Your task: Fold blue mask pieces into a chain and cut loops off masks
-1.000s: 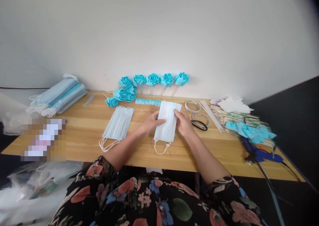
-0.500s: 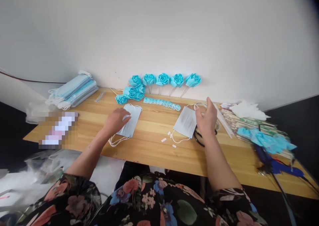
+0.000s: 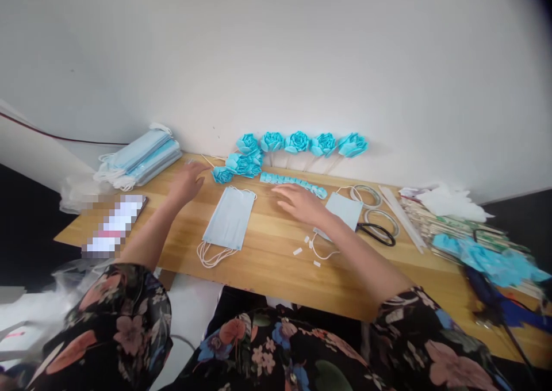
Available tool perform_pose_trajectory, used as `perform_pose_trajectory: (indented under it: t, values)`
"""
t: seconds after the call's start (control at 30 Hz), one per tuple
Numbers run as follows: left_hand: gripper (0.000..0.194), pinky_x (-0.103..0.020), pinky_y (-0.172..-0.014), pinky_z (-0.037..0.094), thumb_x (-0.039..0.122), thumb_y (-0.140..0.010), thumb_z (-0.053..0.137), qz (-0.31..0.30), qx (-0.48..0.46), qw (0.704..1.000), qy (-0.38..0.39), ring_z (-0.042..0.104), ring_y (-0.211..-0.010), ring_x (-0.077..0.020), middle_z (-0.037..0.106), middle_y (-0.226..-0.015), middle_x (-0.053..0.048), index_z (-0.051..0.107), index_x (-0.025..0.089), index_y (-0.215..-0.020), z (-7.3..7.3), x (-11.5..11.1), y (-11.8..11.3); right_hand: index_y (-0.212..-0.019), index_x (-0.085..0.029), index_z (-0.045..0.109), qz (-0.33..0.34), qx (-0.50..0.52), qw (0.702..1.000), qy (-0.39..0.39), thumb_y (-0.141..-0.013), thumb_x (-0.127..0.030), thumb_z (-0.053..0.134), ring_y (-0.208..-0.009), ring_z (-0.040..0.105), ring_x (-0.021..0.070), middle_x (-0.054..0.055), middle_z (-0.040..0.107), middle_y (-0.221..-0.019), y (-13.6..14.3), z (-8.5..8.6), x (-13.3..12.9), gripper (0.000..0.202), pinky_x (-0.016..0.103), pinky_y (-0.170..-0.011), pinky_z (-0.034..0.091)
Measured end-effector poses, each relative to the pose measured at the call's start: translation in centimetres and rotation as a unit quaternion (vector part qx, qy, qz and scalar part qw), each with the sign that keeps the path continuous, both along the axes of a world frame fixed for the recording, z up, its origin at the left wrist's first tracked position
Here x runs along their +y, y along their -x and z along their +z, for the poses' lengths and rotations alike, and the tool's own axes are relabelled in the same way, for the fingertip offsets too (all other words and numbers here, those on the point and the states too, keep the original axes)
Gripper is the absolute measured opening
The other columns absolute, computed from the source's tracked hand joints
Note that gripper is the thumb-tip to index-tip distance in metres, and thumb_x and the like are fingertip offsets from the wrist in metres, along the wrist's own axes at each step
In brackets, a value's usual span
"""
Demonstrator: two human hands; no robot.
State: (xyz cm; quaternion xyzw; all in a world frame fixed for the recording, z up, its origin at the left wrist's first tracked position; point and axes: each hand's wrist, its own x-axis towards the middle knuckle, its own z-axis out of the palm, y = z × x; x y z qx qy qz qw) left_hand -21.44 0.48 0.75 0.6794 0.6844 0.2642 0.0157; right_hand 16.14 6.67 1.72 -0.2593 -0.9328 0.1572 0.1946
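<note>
- Left hand [image 3: 186, 182]: fingers parted and loosely curved, thumb held off the others; nothing visible in the grip. Whether the fingertips touch the tabletop [image 3: 263, 264] cannot be told.
- Right hand [image 3: 304, 202]: fingers extended leftward, slightly spread; likewise nothing visible in the grip. Contact with the tabletop cannot be told.
- Mask pile [image 3: 229, 218]: flat, between the two hands, on the wearer's side of both sets of fingers; ear loops at its near end.
- Single mask [image 3: 344, 208]: right of the right fingers, partly covered by that forearm.
- Blue row [image 3: 291, 180]: just beyond the right fingers.
- Flowers [image 3: 242, 164]: the lowest head just right of the left fingertips, others further back along the wall; sticks pass near those fingertips.
- White bits [image 3: 298, 251]: nearer the wearer than the right fingers.
- Mask stack [image 3: 144, 155]: left of the left fingers, further back.
- Tape rolls [image 3: 380, 198]: well right of the right fingers, beside the single mask.
</note>
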Motion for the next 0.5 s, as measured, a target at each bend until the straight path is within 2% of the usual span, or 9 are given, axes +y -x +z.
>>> perform_pose_trajectory:
  t: [0.07, 0.17, 0.33, 0.4, 0.5]
  values:
    - [0.051, -0.047, -0.111, 0.037, 0.016, -0.08, 0.043, -0.016, 0.026, 1.0, 0.009, 0.05, -0.127, -0.0313, 0.063, -0.135, -0.015, 0.067, 0.014, -0.125, -0.7, 2.0, 0.8, -0.131, -0.022, 0.064, 0.016, -0.011, 1.0, -0.013, -0.092, -0.018, 0.056, -0.127, 0.059, 0.0284, 0.012, 0.065, -0.136, 2.5, -0.2, 0.6, 0.04, 0.052, -0.106, 0.049]
    - [0.055, -0.048, -0.112, 0.036, 0.014, -0.078, 0.045, -0.017, 0.035, 0.999, 0.027, 0.05, -0.127, -0.033, 0.061, -0.137, -0.015, 0.067, 0.014, -0.128, -1.8, 3.9, 1.3, -0.135, -0.019, 0.061, 0.014, 0.005, 0.998, -0.067, -0.092, -0.016, 0.056, -0.129, 0.055, 0.0289, 0.014, 0.062, -0.138, 5.8, 0.0, 1.5, 0.043, 0.051, -0.108, 0.047]
    - [0.046, -0.046, -0.108, 0.041, 0.02, -0.085, 0.045, -0.043, 0.058, 0.997, 0.03, 0.055, -0.122, -0.032, 0.063, -0.134, -0.015, 0.07, 0.017, -0.123, -3.1, 5.3, 1.5, -0.14, -0.02, 0.055, 0.064, -0.024, 0.979, -0.19, -0.09, -0.014, 0.06, -0.141, 0.042, 0.0316, 0.014, 0.053, -0.149, 11.4, 0.9, 3.1, 0.05, 0.056, -0.119, 0.031]
    - [0.041, -0.045, -0.105, 0.043, 0.023, -0.088, 0.044, -0.043, 0.07, 0.996, 0.021, 0.058, -0.119, -0.0309, 0.064, -0.132, -0.015, 0.072, 0.017, -0.118, -3.5, 5.6, 1.4, -0.142, -0.021, 0.053, 0.088, -0.056, 0.966, -0.236, -0.093, -0.012, 0.055, -0.144, 0.039, 0.0312, 0.011, 0.05, -0.153, 13.6, 0.9, 3.9, 0.05, 0.059, -0.122, 0.024]
    - [0.037, -0.044, -0.1, 0.047, 0.023, -0.088, 0.044, -0.064, 0.076, 0.995, 0.009, 0.061, -0.113, -0.0296, 0.068, -0.124, -0.016, 0.073, 0.016, -0.108, -3.7, 6.0, 1.4, -0.142, -0.023, 0.053, 0.097, -0.096, 0.947, -0.29, -0.097, -0.01, 0.043, -0.142, 0.043, 0.0288, 0.01, 0.052, -0.151, 16.1, 0.7, 5.3, 0.048, 0.06, -0.124, 0.018]
